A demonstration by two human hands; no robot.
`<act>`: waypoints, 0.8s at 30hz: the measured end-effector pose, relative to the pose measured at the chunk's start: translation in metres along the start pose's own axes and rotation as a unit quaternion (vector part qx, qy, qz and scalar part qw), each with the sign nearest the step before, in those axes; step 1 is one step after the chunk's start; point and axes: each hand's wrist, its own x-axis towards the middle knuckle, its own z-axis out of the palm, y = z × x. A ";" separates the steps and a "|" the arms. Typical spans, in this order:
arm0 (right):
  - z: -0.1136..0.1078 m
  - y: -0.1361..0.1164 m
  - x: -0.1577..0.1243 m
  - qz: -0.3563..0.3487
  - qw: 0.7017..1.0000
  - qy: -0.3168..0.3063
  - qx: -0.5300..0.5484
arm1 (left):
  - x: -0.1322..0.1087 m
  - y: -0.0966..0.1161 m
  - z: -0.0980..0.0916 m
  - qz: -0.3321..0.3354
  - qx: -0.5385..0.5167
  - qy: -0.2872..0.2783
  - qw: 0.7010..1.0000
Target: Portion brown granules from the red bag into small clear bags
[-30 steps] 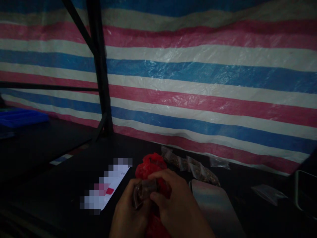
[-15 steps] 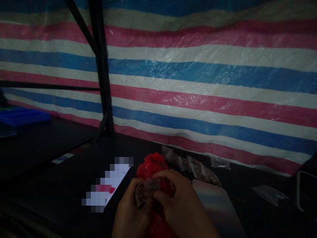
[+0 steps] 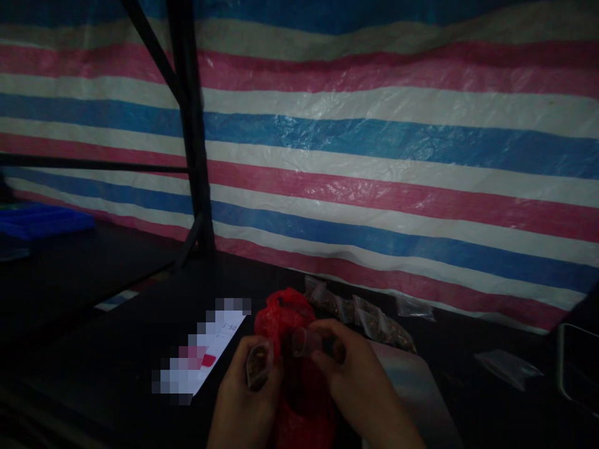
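Observation:
My left hand (image 3: 248,386) is closed around a small clear plastic bag (image 3: 259,363), its mouth gaping and dark brownish bits inside. In the fingers of my right hand (image 3: 349,365) is a small clear plastic cup (image 3: 306,343), tilted on its side with its rim toward the left hand. Cup and bag are apart. Between and below both hands lies a crumpled red plastic bag (image 3: 285,312), open at the top; its contents are too dark to make out.
Several filled clear zip bags (image 3: 369,315) lie in a row behind the right hand. A silvery flat panel (image 3: 412,386) is beside my right wrist. Flat clear bags (image 3: 508,368) lie farther right, near a phone-like frame (image 3: 578,368). A lit phone screen (image 3: 210,349) lies left.
My right hand has drawn the cup away from the small bag's mouth, to the right and over the red bag. The left hand has shifted slightly left with the small bag.

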 end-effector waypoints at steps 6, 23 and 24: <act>0.022 0.011 -0.001 -0.024 0.988 -0.011 -0.151 | 0.002 0.019 -0.004 -0.041 0.017 0.099 0.994; -0.005 0.014 0.006 -0.101 0.982 0.090 -0.133 | -0.002 0.032 -0.005 -0.060 0.033 0.156 0.985; -0.009 0.013 0.006 -0.110 0.977 0.108 -0.144 | -0.003 0.031 -0.004 -0.060 0.027 0.152 0.986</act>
